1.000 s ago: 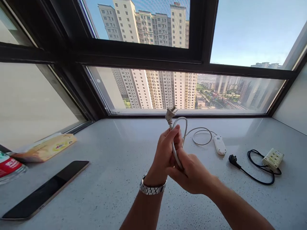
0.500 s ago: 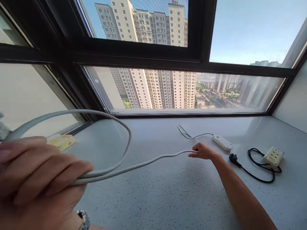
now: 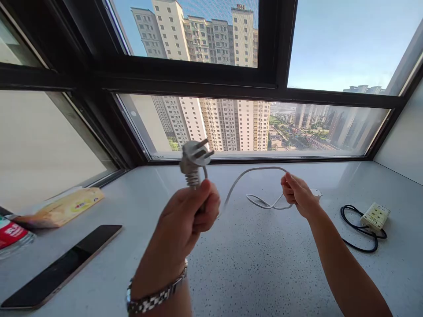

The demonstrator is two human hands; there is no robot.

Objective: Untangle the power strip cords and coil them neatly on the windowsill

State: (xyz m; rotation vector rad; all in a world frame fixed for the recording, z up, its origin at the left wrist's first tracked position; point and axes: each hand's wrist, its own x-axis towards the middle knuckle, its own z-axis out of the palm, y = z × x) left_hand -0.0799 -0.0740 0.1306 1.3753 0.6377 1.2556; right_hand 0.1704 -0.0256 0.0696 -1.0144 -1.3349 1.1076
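My left hand [image 3: 190, 215], a metal watch on its wrist, is closed around the cord just below a white three-pin plug [image 3: 194, 160]. The plug stands upright above my fist, pins tilted to the right. A white power cord [image 3: 243, 174] arcs from behind that fist to my right hand [image 3: 297, 191], whose fingers pinch it over the sill. Below the arc, a loop of the same cord lies on the surface. A white power strip [image 3: 316, 193] shows only at its end, the rest hidden behind my right hand.
At right lies a cream socket block [image 3: 376, 216] with a black cable [image 3: 355, 249]. On the left are a phone [image 3: 62, 268], a yellow tissue pack [image 3: 66, 207] and a red-labelled bottle [image 3: 13, 235]. Dark-framed windows [image 3: 198, 81] rise behind the speckled sill [image 3: 247, 273].
My left hand has come from the far left toward the middle, bringing the plug into clear view. My right hand has moved slightly right and up with the cord. The phone and bottle are now visible.
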